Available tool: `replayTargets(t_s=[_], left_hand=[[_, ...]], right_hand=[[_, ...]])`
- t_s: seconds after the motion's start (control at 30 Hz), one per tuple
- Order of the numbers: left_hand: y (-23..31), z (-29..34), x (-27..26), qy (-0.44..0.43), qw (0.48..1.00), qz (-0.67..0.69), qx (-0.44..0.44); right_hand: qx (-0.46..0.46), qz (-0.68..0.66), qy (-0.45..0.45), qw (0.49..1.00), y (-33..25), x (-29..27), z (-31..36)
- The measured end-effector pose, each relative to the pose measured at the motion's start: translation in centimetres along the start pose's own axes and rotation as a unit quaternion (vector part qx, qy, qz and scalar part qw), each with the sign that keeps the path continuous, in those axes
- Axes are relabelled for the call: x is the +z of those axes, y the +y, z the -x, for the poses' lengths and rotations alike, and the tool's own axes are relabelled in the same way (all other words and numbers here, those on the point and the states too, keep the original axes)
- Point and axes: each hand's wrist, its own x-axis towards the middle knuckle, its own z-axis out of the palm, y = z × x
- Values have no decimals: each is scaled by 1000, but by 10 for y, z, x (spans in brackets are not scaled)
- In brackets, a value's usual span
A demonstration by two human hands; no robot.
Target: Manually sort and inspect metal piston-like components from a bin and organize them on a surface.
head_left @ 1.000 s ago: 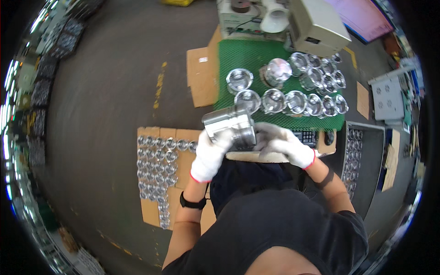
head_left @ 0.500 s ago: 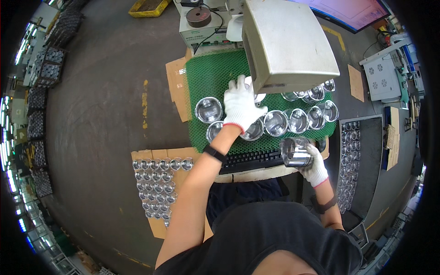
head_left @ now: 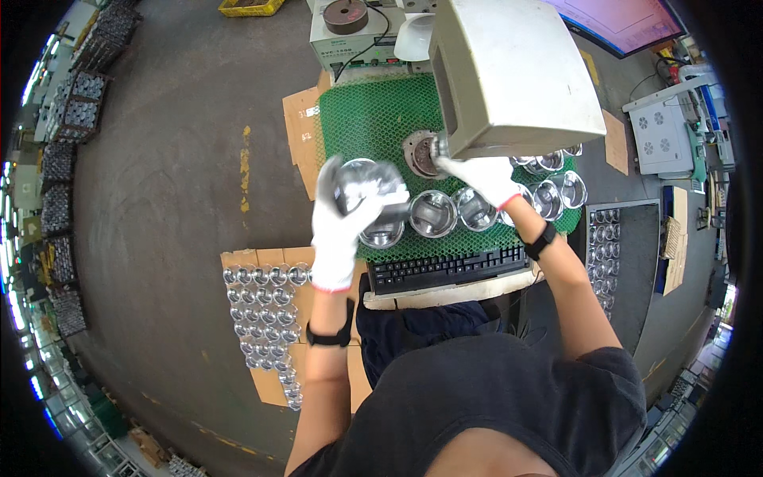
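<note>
My left hand point(head_left: 338, 230), in a white knitted glove, is closed around a shiny metal piston point(head_left: 362, 187), smeared by motion, above the left end of the green mesh mat point(head_left: 362, 111). My right hand point(head_left: 485, 179), gloved likewise, reaches under the beige machine head point(head_left: 517, 79). Its fingers are closed on a piston point(head_left: 439, 147), of which only a bright edge shows; the housing hides the rest. Beside these fingers sits a round metal fixture point(head_left: 420, 155) with a dark middle. A row of pistons point(head_left: 433, 213) stands on the mat nearer me.
A black keyboard point(head_left: 445, 269) lies along the mat's near edge. Several pistons stand in rows on cardboard point(head_left: 274, 256) at lower left. More fill a grey bin point(head_left: 636, 238) at right. A control box point(head_left: 350, 52) and a monitor point(head_left: 628, 24) stand at the back.
My left hand has drawn back from the fixture to the left with a piston. My right hand has moved from the keyboard's right end up to the fixture, under the machine head.
</note>
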Motion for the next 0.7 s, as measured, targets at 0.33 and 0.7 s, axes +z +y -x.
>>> replayTargets(t_s=[0.33,0.7], left_hand=[[-99,232,-149,244,876,248,-334],[-111,324,-173,252,858,269,-357]], right_hand=[[-14,56,-67,996,-52,20,-18],[-178,111,129,969,-37,50,-26]])
